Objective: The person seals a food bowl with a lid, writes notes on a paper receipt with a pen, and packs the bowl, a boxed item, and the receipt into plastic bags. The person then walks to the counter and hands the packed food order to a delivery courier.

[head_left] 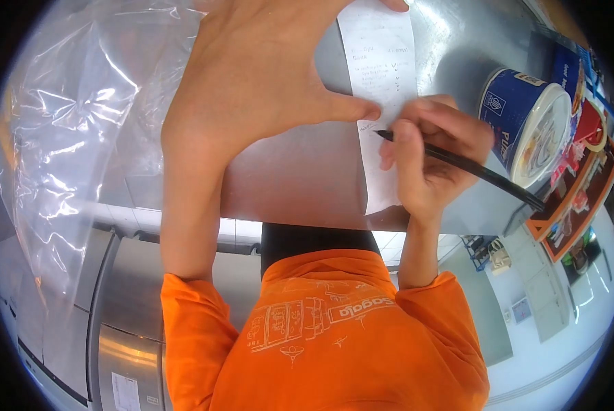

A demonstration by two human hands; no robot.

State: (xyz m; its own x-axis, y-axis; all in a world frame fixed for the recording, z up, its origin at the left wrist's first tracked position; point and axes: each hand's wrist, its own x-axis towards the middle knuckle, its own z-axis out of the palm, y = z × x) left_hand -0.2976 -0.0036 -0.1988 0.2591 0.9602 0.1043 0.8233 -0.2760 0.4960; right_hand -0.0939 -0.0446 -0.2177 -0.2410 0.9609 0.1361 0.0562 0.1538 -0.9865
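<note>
A long narrow strip of white paper (382, 171) with handwritten lines lies on the metal tabletop. My left hand (259, 75) is spread over its left side, thumb stretched out and its tip on the paper; the other fingers run toward the top edge, partly out of view. Between the fingers of my right hand (440, 147) is a black pen (468, 166). Its tip is at the handwriting just below my left thumb, and its back end slants down to the right.
Clear plastic sheeting (67, 103) covers the left side. Right of the paper stands a blue tub (509, 113) with a pale lid, and beyond it an orange-edged tray (577, 205) of small items. Steel cabinet doors (132, 294) are below the table's edge.
</note>
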